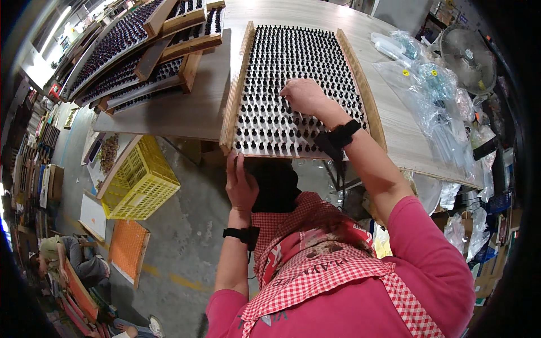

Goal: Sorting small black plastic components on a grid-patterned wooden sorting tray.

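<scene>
A wooden-framed tray (235, 96) filled with rows of several small dark-capped bottles (282, 56) lies on a wooden table (186, 107), jutting over its near edge. My right hand (304, 96) rests on the bottles in the tray's middle, fingers curled down among them. My left hand (241, 183) is under the tray's near left corner, thumb up against the frame's edge, next to a black bag (276, 183) at my lap. Both wrists wear black bands. I wear a pink top and a red checked apron (315, 265).
More wooden trays of dark bottles (129, 50) are stacked at the table's far left. Clear plastic bags (428, 90) and a fan (468, 53) lie at right. A yellow crate (141, 180) and orange panel (128, 248) sit on the floor left. Another person (67, 259) sits low left.
</scene>
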The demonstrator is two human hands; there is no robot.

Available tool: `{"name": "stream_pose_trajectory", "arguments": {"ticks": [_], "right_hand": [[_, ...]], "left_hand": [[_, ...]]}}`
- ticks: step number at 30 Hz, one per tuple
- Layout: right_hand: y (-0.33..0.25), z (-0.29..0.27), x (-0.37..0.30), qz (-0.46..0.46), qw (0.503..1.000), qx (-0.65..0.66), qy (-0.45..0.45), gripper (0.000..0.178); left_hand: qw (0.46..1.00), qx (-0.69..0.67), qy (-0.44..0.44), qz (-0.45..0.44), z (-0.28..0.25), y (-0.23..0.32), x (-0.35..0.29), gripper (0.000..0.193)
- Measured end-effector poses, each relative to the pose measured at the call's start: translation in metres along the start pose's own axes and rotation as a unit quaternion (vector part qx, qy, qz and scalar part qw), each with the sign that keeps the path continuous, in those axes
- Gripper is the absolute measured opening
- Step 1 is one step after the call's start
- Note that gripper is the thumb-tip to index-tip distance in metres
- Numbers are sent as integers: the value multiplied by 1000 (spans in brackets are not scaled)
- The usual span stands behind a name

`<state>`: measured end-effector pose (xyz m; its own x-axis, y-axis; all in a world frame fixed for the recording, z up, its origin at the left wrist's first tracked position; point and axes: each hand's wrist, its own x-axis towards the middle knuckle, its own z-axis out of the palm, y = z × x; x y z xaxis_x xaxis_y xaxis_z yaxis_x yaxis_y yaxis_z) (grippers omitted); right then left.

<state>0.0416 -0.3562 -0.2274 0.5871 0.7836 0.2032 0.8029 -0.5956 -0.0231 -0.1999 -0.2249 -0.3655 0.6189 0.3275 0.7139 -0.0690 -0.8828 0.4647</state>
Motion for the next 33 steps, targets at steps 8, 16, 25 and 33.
{"name": "stream_pose_trajectory", "arguments": {"ticks": [8,16,25,33], "right_hand": [[-10,-6,7,-8,1000,2,-1,23],[-25,1,22,-15,999,-2,-37,23],[-31,12,37,-45,997,49,37,30],[-37,15,45,-72,997,16,-24,30]], "left_hand": [[1000,-14,-1,-9,-2,2,0,63],[1000,-13,-8,-8,-3,0,0,61],[1000,-13,0,-7,-1,0,-1,59],[1000,-13,-16,-20,-4,2,0,60]]}}
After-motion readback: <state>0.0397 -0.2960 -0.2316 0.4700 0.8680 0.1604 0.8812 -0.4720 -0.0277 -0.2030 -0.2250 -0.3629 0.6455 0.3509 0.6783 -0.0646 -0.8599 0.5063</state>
